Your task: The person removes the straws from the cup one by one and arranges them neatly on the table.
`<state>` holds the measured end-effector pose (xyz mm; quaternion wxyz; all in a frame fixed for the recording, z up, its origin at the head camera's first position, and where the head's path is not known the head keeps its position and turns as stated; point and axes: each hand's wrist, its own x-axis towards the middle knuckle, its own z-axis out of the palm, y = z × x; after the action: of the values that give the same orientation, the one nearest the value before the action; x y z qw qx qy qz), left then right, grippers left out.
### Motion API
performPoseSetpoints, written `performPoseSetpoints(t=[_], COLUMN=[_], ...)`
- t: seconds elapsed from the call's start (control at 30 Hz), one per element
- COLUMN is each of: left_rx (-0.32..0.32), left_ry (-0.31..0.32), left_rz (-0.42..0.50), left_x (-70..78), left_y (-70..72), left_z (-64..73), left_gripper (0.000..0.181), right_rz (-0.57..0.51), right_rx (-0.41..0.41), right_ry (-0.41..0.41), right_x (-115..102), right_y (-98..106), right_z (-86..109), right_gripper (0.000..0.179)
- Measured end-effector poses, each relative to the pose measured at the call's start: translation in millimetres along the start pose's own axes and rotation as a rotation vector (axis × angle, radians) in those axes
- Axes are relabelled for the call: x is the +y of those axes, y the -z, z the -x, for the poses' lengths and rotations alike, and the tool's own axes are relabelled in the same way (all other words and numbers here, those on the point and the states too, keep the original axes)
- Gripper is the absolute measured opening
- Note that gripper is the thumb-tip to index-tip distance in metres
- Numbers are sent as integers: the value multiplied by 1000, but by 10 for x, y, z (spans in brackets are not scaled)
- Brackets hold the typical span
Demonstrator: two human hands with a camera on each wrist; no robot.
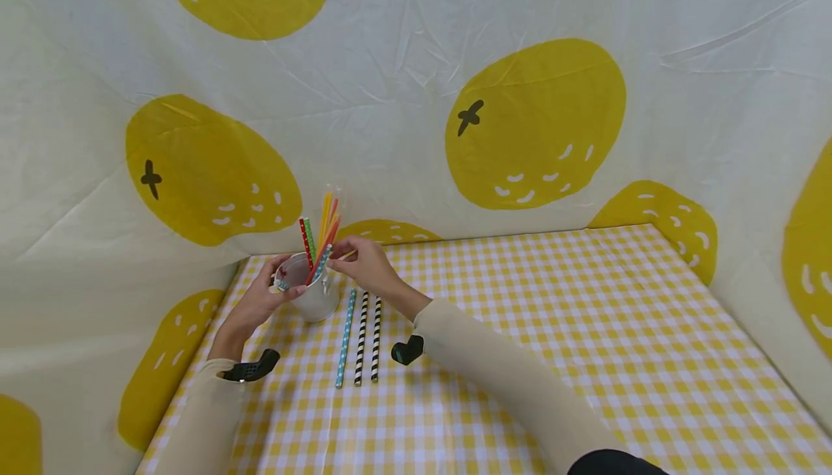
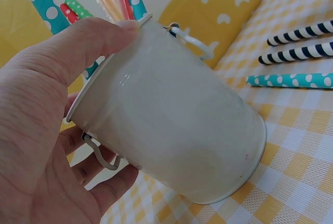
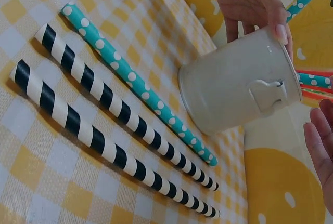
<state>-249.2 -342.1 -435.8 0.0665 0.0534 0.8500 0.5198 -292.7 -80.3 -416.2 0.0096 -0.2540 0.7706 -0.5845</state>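
Observation:
My left hand (image 1: 260,302) grips the rim of a white metal bucket (image 2: 171,109), thumb on the near side and fingers around the far side. Red, green, orange and teal straws stand in the bucket, leaning various ways. One teal polka-dot straw (image 2: 44,3) sticks out beside the left thumb. At the bucket's right side, my right hand (image 1: 367,266) pinches the upper end of another teal polka-dot straw (image 1: 321,264); its fingertips are partly cut off in both wrist views.
To the right of the bucket, a teal polka-dot straw (image 3: 140,86) and two black-and-white striped straws (image 3: 125,112) lie side by side on a yellow-and-white checked tablecloth (image 1: 552,330). A pale curtain with yellow fruit prints (image 1: 536,125) hangs behind the table.

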Motion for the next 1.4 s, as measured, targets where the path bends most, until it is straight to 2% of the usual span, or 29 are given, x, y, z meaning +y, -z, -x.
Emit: performPoseSetpoints(t=[0.63, 0.97, 1.4], left_rx=[2, -1, 0], left_ry=[9, 17, 5], left_rz=[-16, -24, -8], left_x=[34, 24, 28], left_y=[-11, -8, -10], left_z=[11, 8, 8], left_gripper=[89, 91, 88], right_rz=[26, 20, -11], right_rx=[23, 48, 77], right_ry=[-37, -53, 7], right_x=[-63, -102, -194], right_y=[-136, -51, 162], right_z=[-43, -15, -6], right_gripper=[14, 11, 10])
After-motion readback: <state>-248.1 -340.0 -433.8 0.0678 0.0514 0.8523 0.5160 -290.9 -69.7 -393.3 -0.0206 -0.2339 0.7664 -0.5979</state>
